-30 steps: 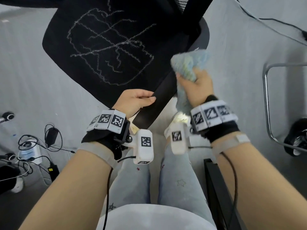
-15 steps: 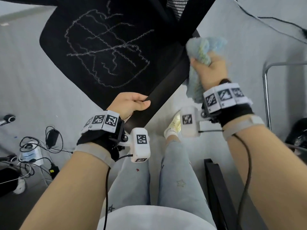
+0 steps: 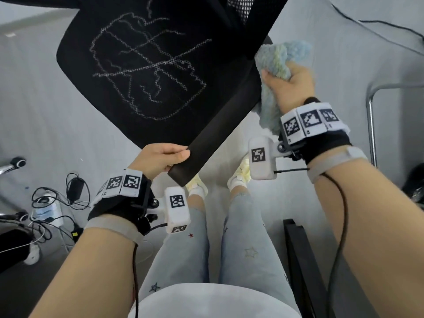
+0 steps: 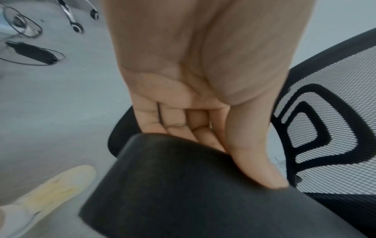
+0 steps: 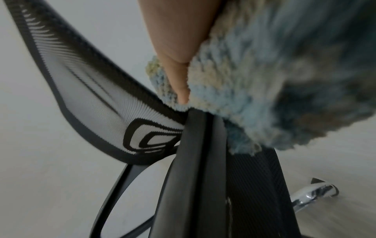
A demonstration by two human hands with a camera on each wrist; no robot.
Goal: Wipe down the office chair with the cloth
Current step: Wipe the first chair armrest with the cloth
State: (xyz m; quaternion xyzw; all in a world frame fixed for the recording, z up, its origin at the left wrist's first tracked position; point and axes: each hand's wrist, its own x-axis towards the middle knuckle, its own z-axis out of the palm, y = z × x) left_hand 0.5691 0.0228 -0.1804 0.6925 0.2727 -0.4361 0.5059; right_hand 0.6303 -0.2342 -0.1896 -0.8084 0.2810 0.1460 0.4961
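- The office chair (image 3: 146,72) stands on the pale floor (image 3: 41,111) just in front of the person, its black seat marked with a tangle of pale scribbled lines.
- The chair's near armrest (image 3: 220,125) runs as a black bar from the backrest down toward the person's knees.
- The left hand (image 3: 160,158) grips the low end of that armrest: the thumb lies along its top face and the fingers curl under its rounded end, as the left wrist view shows plainly (image 4: 203,99).
- The right hand (image 3: 290,86) is closed around a fluffy blue and cream cloth (image 3: 278,58), bunched in the fist with a tail hanging down past the wrist.
- In the right wrist view the cloth (image 5: 254,90) presses against the upper end of the armrest (image 5: 195,161), right where it meets the mesh backrest (image 5: 87,90); one finger of the right hand (image 5: 179,48) lies over the cloth there.
- The person's legs in light jeans (image 3: 183,249) and pale shoes (image 3: 238,177) are below the armrest.
- A clutter of black cables and chargers (image 3: 57,203) lies on the floor to the left, well apart from the chair.
- A chrome tube frame (image 3: 371,125) stands off to the right.
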